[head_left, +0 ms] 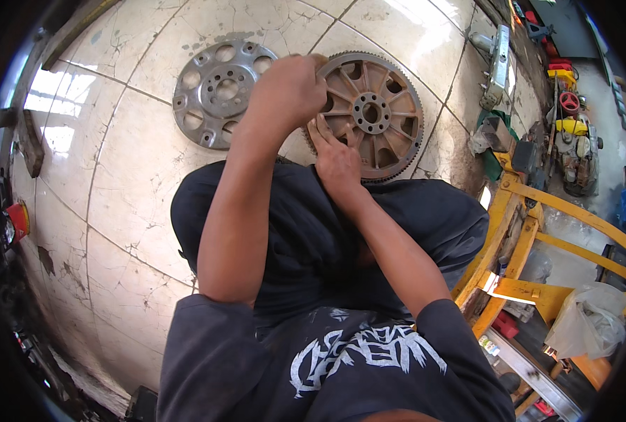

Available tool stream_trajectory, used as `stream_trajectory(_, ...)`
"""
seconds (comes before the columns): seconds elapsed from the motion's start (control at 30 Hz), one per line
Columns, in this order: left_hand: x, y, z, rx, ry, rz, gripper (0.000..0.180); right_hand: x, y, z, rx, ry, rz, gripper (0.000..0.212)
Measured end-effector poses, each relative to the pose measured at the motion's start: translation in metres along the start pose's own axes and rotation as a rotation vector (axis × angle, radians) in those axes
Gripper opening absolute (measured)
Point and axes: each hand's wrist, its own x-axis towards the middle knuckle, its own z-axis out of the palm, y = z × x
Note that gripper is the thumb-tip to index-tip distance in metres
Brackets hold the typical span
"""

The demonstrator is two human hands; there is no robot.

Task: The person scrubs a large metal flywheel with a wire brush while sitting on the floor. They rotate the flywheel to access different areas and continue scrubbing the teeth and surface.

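Observation:
A rusty brown toothed flywheel lies flat on the tiles in front of my knees, its round hub and spokes facing up. My left hand is closed in a fist at the flywheel's upper left rim. A small brownish bit shows at its knuckles, too little to name. My right hand rests on the lower left part of the flywheel with its fingers spread. Beside it on the left lies a grey metal plate, a disc with large round holes and a ring of bolt holes. My left forearm covers part of its right side.
A yellow metal frame stands close on my right, with a clear plastic bag by it. Metal engine parts and a grey metal housing lie at the far right. On the left are a wooden piece and a red object.

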Motion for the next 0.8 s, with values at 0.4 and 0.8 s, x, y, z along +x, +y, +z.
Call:
stream_trajectory(0.4,0.008,0.000,0.020,0.058,-0.143,0.019,0.042,0.001,-0.005,0.002,0.042,0.038,0.053,0.060)
stream_trajectory(0.8,-0.022,0.009,0.039,-0.096,-0.172,-0.081,0.053,0.022,0.059,-0.082,0.728,0.216,0.013,0.047)
